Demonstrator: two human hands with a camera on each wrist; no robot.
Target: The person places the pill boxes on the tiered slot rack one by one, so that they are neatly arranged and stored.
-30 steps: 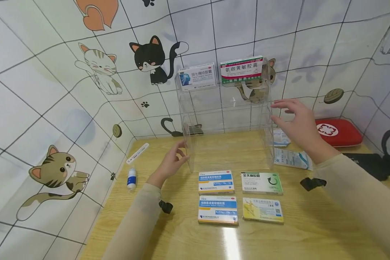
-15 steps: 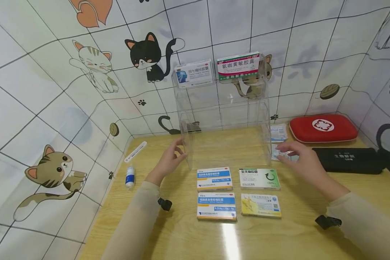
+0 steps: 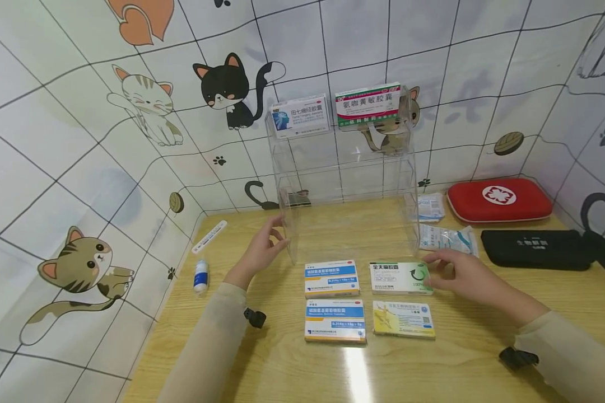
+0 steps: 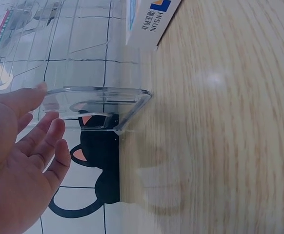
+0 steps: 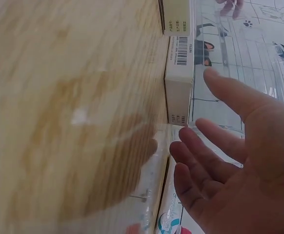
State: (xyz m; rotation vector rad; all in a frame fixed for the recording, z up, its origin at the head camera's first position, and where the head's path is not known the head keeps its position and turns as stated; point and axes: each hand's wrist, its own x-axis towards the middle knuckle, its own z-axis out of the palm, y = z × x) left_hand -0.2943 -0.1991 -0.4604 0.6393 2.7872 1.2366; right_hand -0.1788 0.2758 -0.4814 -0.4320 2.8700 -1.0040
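Observation:
A clear acrylic tiered rack (image 3: 350, 198) stands against the wall, with a white-blue medicine box (image 3: 301, 116) and a red-green medicine box (image 3: 368, 105) on its top tier. My left hand (image 3: 262, 244) is at the rack's left side; in the left wrist view its thumb touches the clear panel's edge and its fingers are loosely bent. My right hand (image 3: 466, 280) reaches the right end of a green-white medicine box (image 3: 395, 278) lying on the table. In the right wrist view, thumb and fingers are spread apart around that box's end, and firm contact cannot be told.
Two blue-white medicine boxes (image 3: 335, 321) and a yellow medicine box (image 3: 403, 319) lie before the rack. Sealed packets (image 3: 446, 239), a red case (image 3: 499, 210) and a black pouch (image 3: 536, 249) lie right. A small bottle (image 3: 200, 277) and a white strip (image 3: 209, 237) lie left.
My right hand has come down from the rack's right side to the right end of the green-white medicine box. My left hand has stayed at the rack's left side.

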